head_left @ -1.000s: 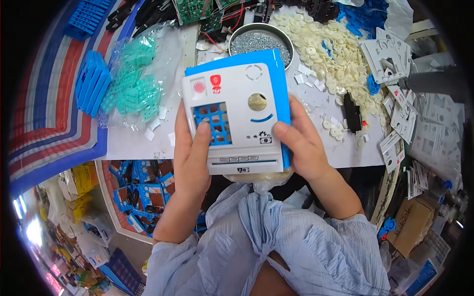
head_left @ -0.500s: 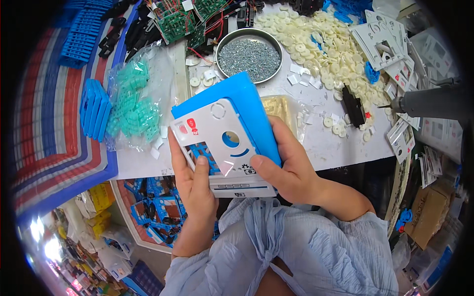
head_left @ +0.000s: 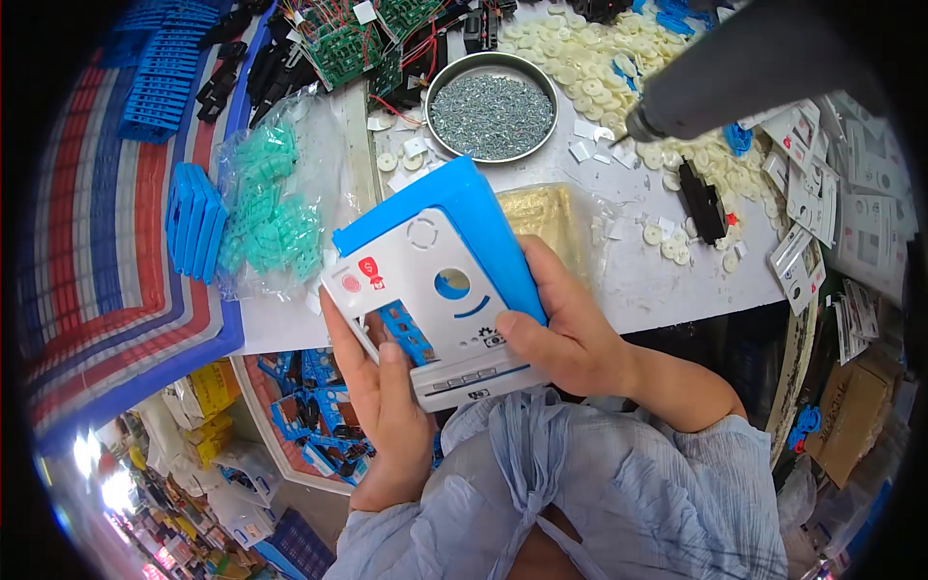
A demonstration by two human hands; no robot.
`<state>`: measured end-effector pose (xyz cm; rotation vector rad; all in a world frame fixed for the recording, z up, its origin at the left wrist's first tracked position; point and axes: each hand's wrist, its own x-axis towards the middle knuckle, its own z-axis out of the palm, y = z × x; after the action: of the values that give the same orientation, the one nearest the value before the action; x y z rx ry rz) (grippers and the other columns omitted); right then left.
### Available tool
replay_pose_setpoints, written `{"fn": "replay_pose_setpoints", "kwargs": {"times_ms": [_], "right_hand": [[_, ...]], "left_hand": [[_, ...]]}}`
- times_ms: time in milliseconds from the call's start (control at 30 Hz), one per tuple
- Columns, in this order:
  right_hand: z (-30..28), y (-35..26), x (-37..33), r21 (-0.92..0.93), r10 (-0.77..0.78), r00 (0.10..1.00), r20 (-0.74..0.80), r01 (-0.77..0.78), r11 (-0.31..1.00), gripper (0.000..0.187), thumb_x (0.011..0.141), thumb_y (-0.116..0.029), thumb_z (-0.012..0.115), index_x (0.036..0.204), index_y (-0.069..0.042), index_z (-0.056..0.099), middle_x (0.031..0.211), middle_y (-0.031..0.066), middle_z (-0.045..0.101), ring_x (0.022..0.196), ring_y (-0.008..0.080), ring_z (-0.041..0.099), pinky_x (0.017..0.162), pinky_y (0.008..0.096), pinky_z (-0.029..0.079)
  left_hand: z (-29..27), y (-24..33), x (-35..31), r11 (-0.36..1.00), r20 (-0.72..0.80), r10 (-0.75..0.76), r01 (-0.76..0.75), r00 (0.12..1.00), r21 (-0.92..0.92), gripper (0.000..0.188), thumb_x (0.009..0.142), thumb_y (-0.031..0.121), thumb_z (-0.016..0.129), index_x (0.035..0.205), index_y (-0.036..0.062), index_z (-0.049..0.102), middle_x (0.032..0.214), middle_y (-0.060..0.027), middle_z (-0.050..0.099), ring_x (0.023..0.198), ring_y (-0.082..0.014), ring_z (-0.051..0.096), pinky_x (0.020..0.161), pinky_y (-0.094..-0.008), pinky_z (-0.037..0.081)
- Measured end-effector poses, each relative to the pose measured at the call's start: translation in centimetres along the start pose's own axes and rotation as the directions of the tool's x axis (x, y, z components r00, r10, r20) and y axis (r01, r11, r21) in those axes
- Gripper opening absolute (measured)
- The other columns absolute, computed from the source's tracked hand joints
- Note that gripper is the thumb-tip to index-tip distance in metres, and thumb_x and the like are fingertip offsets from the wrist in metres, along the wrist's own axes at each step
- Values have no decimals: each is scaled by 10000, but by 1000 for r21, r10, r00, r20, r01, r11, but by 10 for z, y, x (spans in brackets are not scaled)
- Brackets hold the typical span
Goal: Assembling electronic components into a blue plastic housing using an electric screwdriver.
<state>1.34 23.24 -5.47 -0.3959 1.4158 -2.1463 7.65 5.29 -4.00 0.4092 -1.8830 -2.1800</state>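
My left hand (head_left: 394, 430) and my right hand (head_left: 572, 338) hold a plastic case between them, above the table's near edge. Its white front panel (head_left: 401, 261) has a round hole, a rectangular window and small red and black pictures. Behind the panel, a blue plastic housing (head_left: 488, 217) juts out at the top and right. My left hand grips the lower left side, thumb near the window. The right one clasps the right side, its thumb pressed on the panel's edge and its fingers hidden behind the housing.
A dark powered screwdriver (head_left: 715, 82) hangs over the table's right side. Beyond the case stands a round metal pan (head_left: 547, 104) of screws. Pale plastic discs (head_left: 565, 58) pile up behind it. A bag of green parts (head_left: 275, 208) and stacked blue parts (head_left: 193, 222) lie left.
The case has tilted slightly counterclockwise and shifted a little down and left in my hands. The screwdriver has swung from the right edge inward and up over the discs.
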Motion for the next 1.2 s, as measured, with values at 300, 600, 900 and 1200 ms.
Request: {"fn": "replay_pose_setpoints", "kwargs": {"times_ms": [300,600,900,1200], "right_hand": [[4,5,0,-62,-4,1000,-19,3,998,492,974,-131,576,1394,56,400,1204,152,617,1100,188,594,958,354,493],[8,16,-1,32,-29,999,21,28,999,499,982,-137,574,1414,45,402,1215,136,626,1107,166,596,945,339,503],[1,18,1,-52,-20,999,29,21,998,646,1008,-151,624,1534,14,286,1389,113,540,1207,144,565,1010,310,475],[5,7,0,177,225,974,0,-222,959,622,994,-165,656,1493,-12,317,1172,105,657,683,63,604,533,211,491]], "left_hand": [[-8,3,-10,983,-39,-121,114,992,-143,754,1012,18,479,1655,62,87,1631,-187,321,1452,-273,413,1203,-415,328],[-16,1,-19,987,-18,-112,109,994,-118,753,993,26,481,1645,20,105,1632,-172,331,1437,-260,430,1182,-396,349],[-22,-5,16,968,-39,164,-153,986,199,672,993,50,470,1609,-45,217,1595,-209,388,1392,-267,493,1149,-390,396],[-29,6,24,979,-49,40,-29,998,200,567,1046,93,460,1573,-45,302,1360,-146,593,1112,-127,618,943,-275,496]]}}
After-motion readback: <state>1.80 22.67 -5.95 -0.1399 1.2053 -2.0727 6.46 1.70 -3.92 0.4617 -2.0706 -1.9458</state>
